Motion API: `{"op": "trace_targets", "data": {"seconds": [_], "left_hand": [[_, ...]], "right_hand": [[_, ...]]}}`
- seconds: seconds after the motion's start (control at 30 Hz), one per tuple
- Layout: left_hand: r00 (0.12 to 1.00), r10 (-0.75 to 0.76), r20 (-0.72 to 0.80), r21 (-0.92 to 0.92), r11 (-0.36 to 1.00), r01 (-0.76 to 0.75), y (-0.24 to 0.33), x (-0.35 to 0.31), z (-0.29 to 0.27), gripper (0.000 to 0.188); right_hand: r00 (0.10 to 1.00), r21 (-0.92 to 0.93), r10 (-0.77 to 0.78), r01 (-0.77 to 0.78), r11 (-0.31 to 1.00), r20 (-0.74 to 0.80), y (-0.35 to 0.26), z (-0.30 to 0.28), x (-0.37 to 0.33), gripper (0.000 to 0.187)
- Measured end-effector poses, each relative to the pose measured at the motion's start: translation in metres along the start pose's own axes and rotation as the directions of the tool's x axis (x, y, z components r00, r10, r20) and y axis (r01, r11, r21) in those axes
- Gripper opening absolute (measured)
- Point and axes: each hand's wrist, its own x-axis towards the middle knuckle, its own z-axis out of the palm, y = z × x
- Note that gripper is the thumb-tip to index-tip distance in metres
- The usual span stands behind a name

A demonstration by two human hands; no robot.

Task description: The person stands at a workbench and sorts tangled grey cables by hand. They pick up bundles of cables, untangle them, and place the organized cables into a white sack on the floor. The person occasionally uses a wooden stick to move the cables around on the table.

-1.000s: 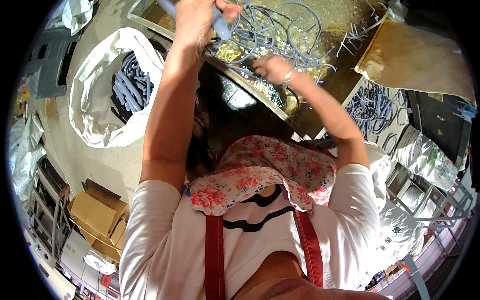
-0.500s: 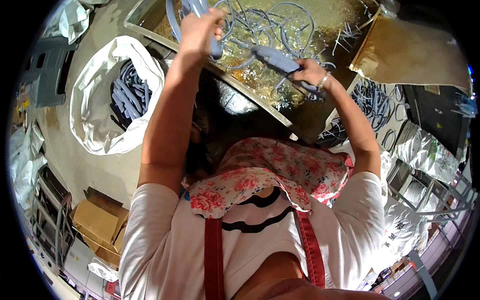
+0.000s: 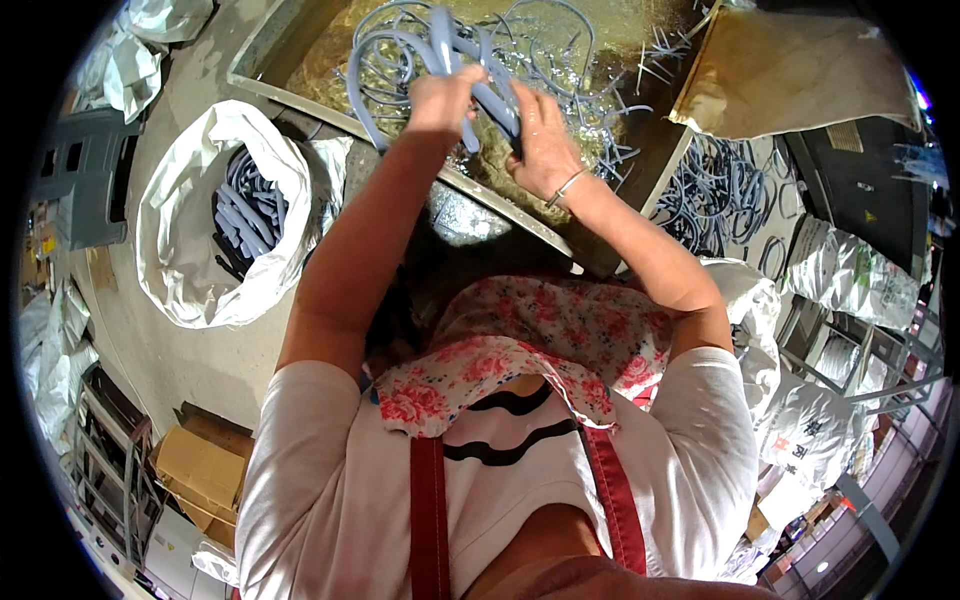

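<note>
My left hand (image 3: 445, 102) is closed round a bundle of thick blue-grey rubber-like strips (image 3: 441, 38), some looping off to its left. At the bundle's lower right end, my right hand (image 3: 548, 145), with a bangle at the wrist, grips it between thumb and fingers. Both hands are close together over the near side of a shallow metal-rimmed tank (image 3: 505, 208) of murky water. More thin grey loops and offcuts (image 3: 575, 45) lie in the water beyond them. The palms hide part of the held strips.
On the floor at left stands a white sack (image 3: 160, 230) holding short grey pieces (image 3: 245, 215). Tangled grey strips (image 3: 715, 190) lie right of the tank, below a brown sheet (image 3: 790, 75). A cardboard box (image 3: 200, 470) sits lower left; filled white sacks (image 3: 810, 420) stand lower right.
My right hand has moved left and up, from the grey piece at the tank's right to the bundle in my left hand. My left hand has come slightly right and lower.
</note>
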Motion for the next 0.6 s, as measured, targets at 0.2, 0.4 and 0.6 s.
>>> {"op": "trace_targets", "data": {"seconds": [0.2, 0.4, 0.6], "left_hand": [[0.975, 0.176, 0.133, -0.529, 0.845, -0.080, 0.019, 0.024, -0.027, 0.013], [0.703, 0.656, 0.277, 0.078, 0.713, -0.696, 0.032, 0.015, -0.024, 0.016], [0.442, 0.714, 0.544, 0.118, 0.456, -0.882, 0.025, -0.005, -0.009, 0.027]], "right_hand": [[0.894, -0.127, 0.168, -0.126, 0.984, 0.414, 0.058, -0.029, -0.039, 0.037], [0.919, -0.150, 0.387, -0.374, 0.915, 0.074, 0.144, -0.073, -0.042, 0.043], [0.907, 0.068, 0.058, -0.094, 0.993, 0.417, 0.056, -0.103, 0.043, 0.031]]}}
